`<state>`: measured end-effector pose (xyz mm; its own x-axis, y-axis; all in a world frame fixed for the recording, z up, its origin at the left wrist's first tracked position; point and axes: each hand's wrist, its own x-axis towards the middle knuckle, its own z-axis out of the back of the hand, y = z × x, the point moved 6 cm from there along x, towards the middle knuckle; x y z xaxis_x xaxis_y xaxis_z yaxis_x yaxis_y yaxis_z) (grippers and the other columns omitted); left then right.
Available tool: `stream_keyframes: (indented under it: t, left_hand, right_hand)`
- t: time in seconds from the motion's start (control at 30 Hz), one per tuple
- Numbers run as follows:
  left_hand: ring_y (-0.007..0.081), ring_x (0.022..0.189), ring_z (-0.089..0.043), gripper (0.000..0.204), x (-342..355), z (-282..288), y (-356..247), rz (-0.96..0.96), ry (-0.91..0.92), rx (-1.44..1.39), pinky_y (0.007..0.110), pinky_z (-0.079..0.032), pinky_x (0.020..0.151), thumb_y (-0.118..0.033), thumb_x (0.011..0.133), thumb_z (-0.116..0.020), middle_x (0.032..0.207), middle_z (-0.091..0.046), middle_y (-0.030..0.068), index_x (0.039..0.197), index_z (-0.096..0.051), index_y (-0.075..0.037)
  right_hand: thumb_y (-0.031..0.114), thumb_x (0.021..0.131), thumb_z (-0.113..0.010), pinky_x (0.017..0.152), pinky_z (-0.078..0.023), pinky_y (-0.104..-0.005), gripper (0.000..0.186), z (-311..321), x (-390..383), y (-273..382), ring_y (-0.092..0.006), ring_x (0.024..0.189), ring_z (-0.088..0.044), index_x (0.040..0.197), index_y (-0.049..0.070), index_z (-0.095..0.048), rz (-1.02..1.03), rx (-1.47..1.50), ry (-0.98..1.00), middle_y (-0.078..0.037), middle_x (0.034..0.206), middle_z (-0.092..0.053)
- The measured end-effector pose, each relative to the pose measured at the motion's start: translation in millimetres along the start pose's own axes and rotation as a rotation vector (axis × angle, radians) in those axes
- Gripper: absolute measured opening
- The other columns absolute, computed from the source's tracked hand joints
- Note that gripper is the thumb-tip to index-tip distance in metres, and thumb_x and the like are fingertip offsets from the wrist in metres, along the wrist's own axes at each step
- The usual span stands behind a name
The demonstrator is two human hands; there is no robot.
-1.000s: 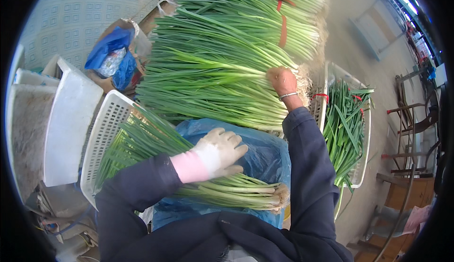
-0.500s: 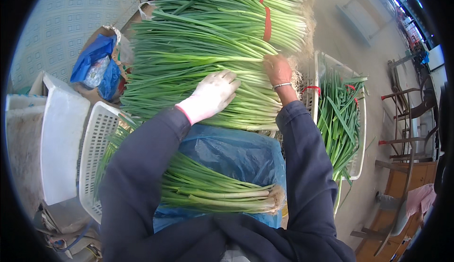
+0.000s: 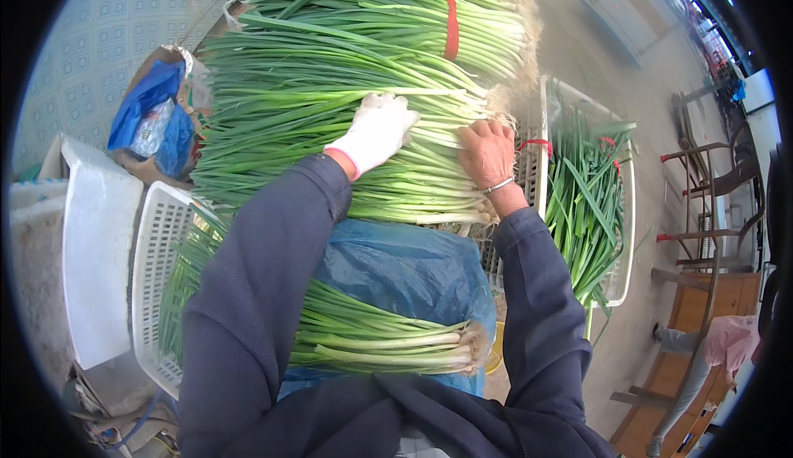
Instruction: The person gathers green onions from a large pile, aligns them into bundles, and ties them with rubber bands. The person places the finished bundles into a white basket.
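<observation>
My left hand (image 3: 373, 124), in a white glove with a pink cuff, lies on a large pile of long spring onions (image 3: 281, 119), fingers curled onto the stalks. Bare, with a metal band at the wrist, my right hand (image 3: 487, 156) grips stalks near the pale root ends. Farther back, bundles are tied with red bands (image 3: 452, 28). Nearest me, more spring onions (image 3: 388, 342) lie on blue plastic (image 3: 396, 260) in a white slotted basket (image 3: 153, 276).
A second basket (image 3: 621, 268) of greens stands right. Left are white foam boxes (image 3: 103, 251) and a bag with blue plastic (image 3: 144, 111). A metal rack (image 3: 702, 235), wooden cabinet (image 3: 694, 301) and another person in pink (image 3: 731, 342) are at the far right.
My left hand has moved from over the near basket forward onto the pile. My right hand has shifted slightly toward me along the root ends. The view has shifted slightly.
</observation>
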<state>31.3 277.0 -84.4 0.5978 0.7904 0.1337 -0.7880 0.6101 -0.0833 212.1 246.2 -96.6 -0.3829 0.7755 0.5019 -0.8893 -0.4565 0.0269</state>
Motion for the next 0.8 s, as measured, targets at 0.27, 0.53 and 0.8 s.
stream_keyframes:
  t: [0.27, 0.53, 0.8]
  left_hand:
    - [0.0327, 0.109, -0.058, 0.038, 2.0, -5.4, 28.0, 0.037, 0.103, -0.491, 0.041, -0.045, 0.096, -0.028, 0.087, -0.068, 0.110, -0.065, 0.0135, 0.120, -0.067, -0.010]
    - [0.0281, 0.108, -0.064, 0.041, 13.7, -3.8, 27.1, 0.116, 0.370, -0.608, 0.036, -0.048, 0.093, -0.024, 0.087, -0.070, 0.117, -0.068, 0.0137, 0.124, -0.066, -0.009]
    - [0.0319, 0.113, -0.061, 0.049, 13.8, 4.1, 22.9, 0.004, 0.282, -0.414, 0.040, -0.048, 0.095, -0.028, 0.082, -0.071, 0.120, -0.066, 0.0149, 0.126, -0.064, -0.009]
  right_hand:
    - [0.017, 0.070, -0.069, 0.078, -0.045, -0.0425, 0.016, 5.1, 8.3, 2.8, -0.0283, 0.084, -0.060, 0.084, 0.013, -0.061, 0.092, -0.033, 0.079, -0.006, 0.081, -0.060]
    - [0.020, 0.074, -0.071, 0.071, -0.045, -0.0429, 0.035, 7.1, 9.0, 0.1, -0.0311, 0.075, -0.064, 0.105, 0.014, -0.056, -0.015, -0.052, 0.203, -0.011, 0.081, -0.062]
    - [0.018, 0.075, -0.065, 0.075, -0.044, -0.0442, 0.021, 18.6, 16.5, 6.8, -0.0284, 0.082, -0.062, 0.096, 0.016, -0.066, -0.046, -0.291, 0.054, -0.007, 0.090, -0.061]
